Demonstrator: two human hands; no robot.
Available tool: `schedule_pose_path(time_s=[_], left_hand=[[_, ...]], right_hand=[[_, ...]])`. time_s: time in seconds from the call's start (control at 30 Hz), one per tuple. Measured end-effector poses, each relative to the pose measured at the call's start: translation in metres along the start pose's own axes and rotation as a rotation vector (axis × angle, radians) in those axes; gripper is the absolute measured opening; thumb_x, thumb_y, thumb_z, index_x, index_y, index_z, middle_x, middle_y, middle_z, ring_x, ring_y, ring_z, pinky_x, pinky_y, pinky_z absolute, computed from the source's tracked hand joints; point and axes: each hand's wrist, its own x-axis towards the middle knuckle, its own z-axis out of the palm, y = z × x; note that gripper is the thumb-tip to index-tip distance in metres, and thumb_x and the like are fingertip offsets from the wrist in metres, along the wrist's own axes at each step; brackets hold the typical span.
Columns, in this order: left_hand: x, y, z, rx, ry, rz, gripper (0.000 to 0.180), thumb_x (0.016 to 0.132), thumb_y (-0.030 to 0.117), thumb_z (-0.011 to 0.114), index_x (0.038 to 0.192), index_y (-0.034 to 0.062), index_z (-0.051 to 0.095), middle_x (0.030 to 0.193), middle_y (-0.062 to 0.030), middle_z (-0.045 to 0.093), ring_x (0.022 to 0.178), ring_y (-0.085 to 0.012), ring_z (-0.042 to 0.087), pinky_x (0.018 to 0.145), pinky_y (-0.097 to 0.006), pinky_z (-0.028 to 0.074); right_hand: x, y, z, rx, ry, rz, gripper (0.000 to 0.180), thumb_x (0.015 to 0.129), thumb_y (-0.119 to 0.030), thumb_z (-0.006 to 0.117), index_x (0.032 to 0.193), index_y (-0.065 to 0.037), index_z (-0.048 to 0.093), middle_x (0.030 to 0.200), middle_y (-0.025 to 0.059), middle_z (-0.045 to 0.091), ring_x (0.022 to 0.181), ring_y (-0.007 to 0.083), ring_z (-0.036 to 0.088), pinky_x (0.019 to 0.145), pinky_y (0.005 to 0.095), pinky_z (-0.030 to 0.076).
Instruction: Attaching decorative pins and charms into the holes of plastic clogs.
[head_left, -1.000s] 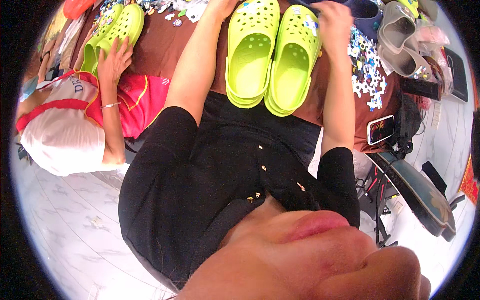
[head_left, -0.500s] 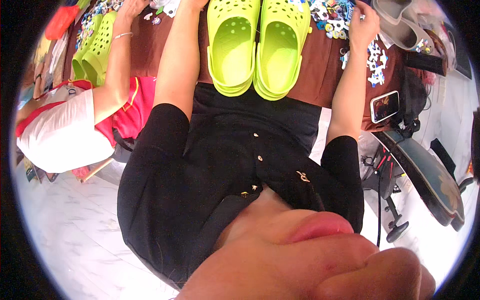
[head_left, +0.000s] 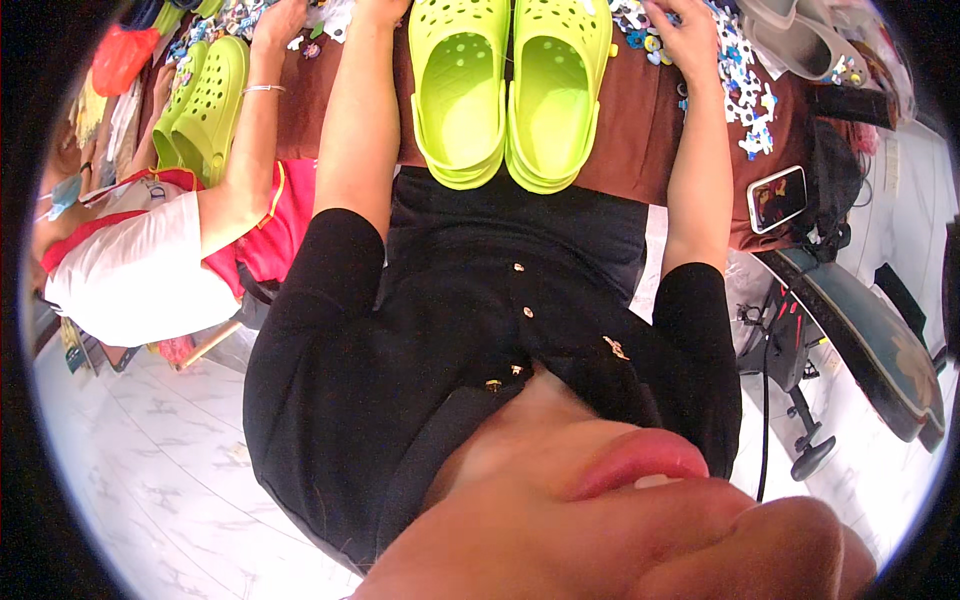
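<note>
Two lime green clogs (head_left: 508,95) sit side by side at the top middle on the brown table (head_left: 640,140), the right hand (head_left: 682,38) curls over small colourful charms (head_left: 745,90) beside them, and I cannot tell how the left hand (head_left: 385,10), cut off at the top, is held.

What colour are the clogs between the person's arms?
Bright lime green clogs, shown clearly in the head view.

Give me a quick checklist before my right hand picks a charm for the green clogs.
1. Clogs side by side on the table, openings up: ok.
2. Right hand over the loose charms: ok.
3. Left hand at the left clog's toe: mostly cut off, cannot tell.
4. Charm already in right hand: cannot tell.
5. Phone at the table edge, away from the charms: ok.
6. Neighbour's hand apart from these clogs: ok.
</note>
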Motion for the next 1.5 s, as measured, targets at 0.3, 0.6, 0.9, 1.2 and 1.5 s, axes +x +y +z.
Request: schedule_pose_path(time_s=[0.3, 0.6, 0.9, 1.2, 1.5], left_hand=[[0.001, -0.006, 0.002, -0.019, -0.007, -0.021, 0.03, 0.093, 0.018, 0.066, 0.121, 0.0076, 0.064, 0.106, -0.0049, 0.07, 0.1, -0.0168, 0.065, 0.088, -0.031, 0.049], [0.0, -0.005, 0.004, -0.025, -0.009, -0.016, 0.029, 0.093, 0.017, 0.065, 0.12, 0.006, 0.065, 0.105, -0.0056, 0.071, 0.1, -0.0173, 0.066, 0.087, -0.032, 0.05], [0.001, -0.006, 0.008, 0.011, 0.013, -0.025, 0.031, 0.092, 0.018, 0.065, 0.121, 0.0061, 0.064, 0.105, -0.006, 0.07, 0.1, -0.0179, 0.065, 0.088, -0.032, 0.049], [-0.001, -0.004, 0.011, -0.01, -0.017, -0.003, 0.03, 0.094, 0.019, 0.064, 0.12, 0.0056, 0.064, 0.104, -0.006, 0.071, 0.099, -0.0175, 0.066, 0.088, -0.032, 0.05], [-0.004, -0.001, 0.011, 0.015, 0.0, -0.008, 0.028, 0.094, 0.018, 0.063, 0.12, 0.0052, 0.064, 0.104, -0.0057, 0.071, 0.096, -0.0156, 0.066, 0.086, -0.031, 0.05]], right_hand=[[0.0, -0.003, 0.005, -0.414, -0.251, -0.282, 0.031, 0.076, -0.039, 0.076, 0.088, -0.01, 0.072, 0.094, 0.004, 0.066, 0.102, 0.0266, 0.056, 0.091, 0.0468, 0.039], [-0.006, -0.01, 0.01, -0.467, -0.236, -0.26, 0.018, 0.079, -0.021, 0.071, 0.092, -0.008, 0.07, 0.098, 0.0084, 0.068, 0.103, 0.0297, 0.058, 0.087, 0.0458, 0.043], [0.002, -0.004, 0.014, -0.15, 0.131, -0.264, 0.014, 0.089, -0.014, 0.066, 0.101, -0.007, 0.071, 0.089, 0.0132, 0.07, 0.08, 0.0322, 0.064, 0.075, 0.041, 0.049], [-0.001, 0.003, 0.022, 0.0, 0.143, -0.181, 0.019, 0.089, -0.009, 0.069, 0.108, -0.006, 0.071, 0.095, 0.0072, 0.073, 0.082, 0.0181, 0.067, 0.079, 0.031, 0.052], [0.002, -0.008, 0.015, -0.237, -0.032, -0.39, 0.023, 0.082, -0.008, 0.073, 0.104, -0.011, 0.073, 0.107, 0.0043, 0.069, 0.103, 0.0239, 0.06, 0.085, 0.0349, 0.048]])
